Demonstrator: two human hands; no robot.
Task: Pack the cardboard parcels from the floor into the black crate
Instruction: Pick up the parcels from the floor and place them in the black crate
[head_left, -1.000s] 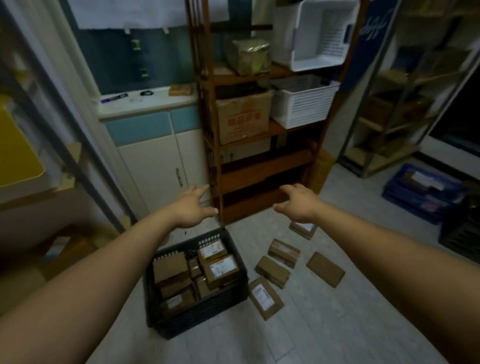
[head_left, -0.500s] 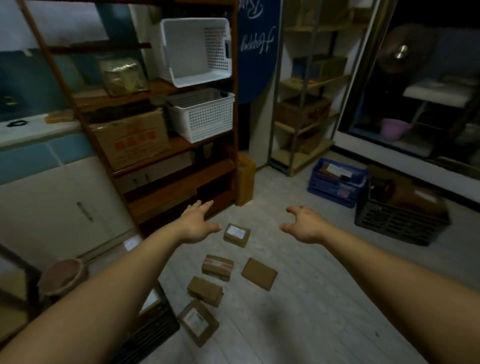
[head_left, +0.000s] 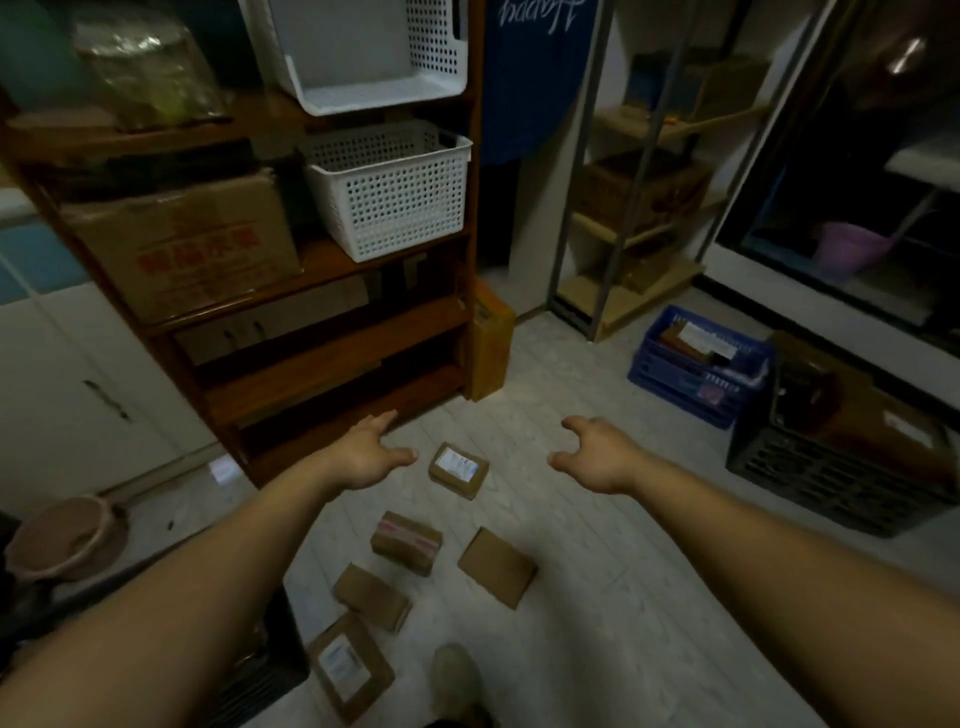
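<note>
- The left hand (head_left: 371, 457) and right hand (head_left: 597, 460) are spread wide and empty, either side of a labelled parcel (head_left: 458, 469) at centre frame, touching nothing.
- Five cardboard parcels lie on the floor: that one, plus four others (head_left: 406, 542) below it.
- The black crate (head_left: 260, 686), at lower left, is mostly hidden behind the left forearm.
- A second black crate (head_left: 831, 483) sits at the right edge.

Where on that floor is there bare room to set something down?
Bare tile runs from the plain parcel right to the blue crate and the dark crate beside it, and beyond the farthest parcel up to the yellow box. Crowded: five parcels cluster near the wooden shelf's foot, by the black crate.
</note>
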